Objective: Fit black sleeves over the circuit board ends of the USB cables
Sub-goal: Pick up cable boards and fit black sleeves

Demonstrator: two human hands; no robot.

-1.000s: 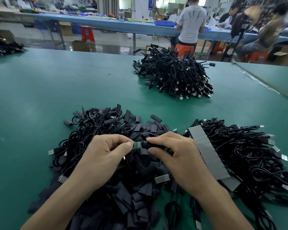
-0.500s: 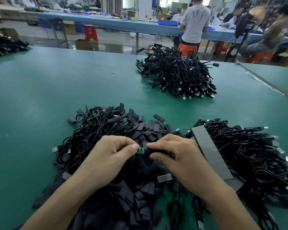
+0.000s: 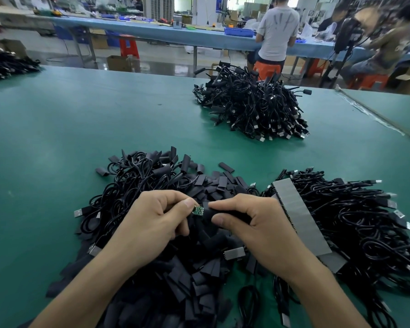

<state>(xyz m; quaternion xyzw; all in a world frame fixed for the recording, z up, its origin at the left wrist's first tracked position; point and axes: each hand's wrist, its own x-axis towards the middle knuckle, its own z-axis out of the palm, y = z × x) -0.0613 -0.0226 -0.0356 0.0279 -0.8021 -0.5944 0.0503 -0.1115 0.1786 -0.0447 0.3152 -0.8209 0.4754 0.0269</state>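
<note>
Where the work is held: a small green circuit board (image 3: pixel 197 210) sits between the two thumbs, above the near heap, with its right edge just beside the mouth of a black sleeve (image 3: pixel 223 213).
Left hand (image 3: pixel 156 223): its fingers are curled, and thumb and forefinger pinch the left side of the circuit board. The board's cable is hidden under the hand.
Right hand (image 3: pixel 253 223): forefinger and thumb pinch the black sleeve, whose open end faces the board. Whether the board has entered it cannot be told.
Loose sleeves (image 3: pixel 194 275): these flat black pieces are heaped under and in front of both wrists, with a few strays at the heap's far edge.
Near-left cables (image 3: pixel 128 181): a tangle of black loops with silver USB plugs poking out on the left, mixed into the sleeve heap.
Right-hand cables (image 3: pixel 353 221): a second black pile just beside the right wrist, plugs pointing outward to the right.
Grey strip (image 3: pixel 298 216): a long flat bar lying slantwise on the left edge of that pile.
Far pile (image 3: pixel 251 107): more black cables, well apart across the green table (image 3: pixel 69 138).
Background: a person in a grey shirt (image 3: pixel 277 29) stands at a blue bench (image 3: pixel 152 31), back turned.
</note>
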